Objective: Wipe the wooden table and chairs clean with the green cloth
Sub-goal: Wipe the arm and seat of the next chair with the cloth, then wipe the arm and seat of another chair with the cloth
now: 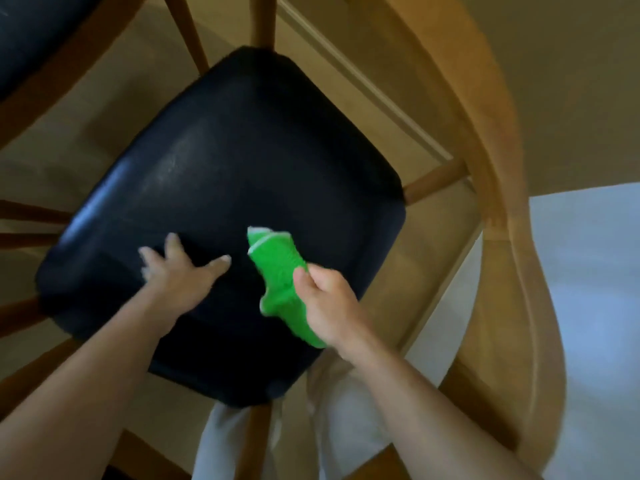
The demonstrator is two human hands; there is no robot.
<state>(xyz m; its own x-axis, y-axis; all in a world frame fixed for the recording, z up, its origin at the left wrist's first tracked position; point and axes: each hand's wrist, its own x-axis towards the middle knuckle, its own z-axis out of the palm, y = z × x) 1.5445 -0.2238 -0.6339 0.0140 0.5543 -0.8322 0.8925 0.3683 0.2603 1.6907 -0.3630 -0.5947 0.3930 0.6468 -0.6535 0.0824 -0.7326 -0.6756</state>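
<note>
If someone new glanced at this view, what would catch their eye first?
The green cloth, bunched in the right hand over the dark chair seat at centre. Beside it, the left hand lies spread on the seat. The chair's curved wooden back sweeps down the right.

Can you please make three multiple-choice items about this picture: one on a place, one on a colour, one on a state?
1. Where is the left hand?
A. over the black seat
B. on the floor
C. on the curved wooden backrest

2. What colour is the cloth?
A. blue
B. green
C. red

3. How is the right hand?
A. spread, holding nothing
B. holding the cloth
C. out of view

Answers: 1 A, its spread fingers lie over the seat; 2 B, it is bright green; 3 B, it holds the bunched cloth.
</note>
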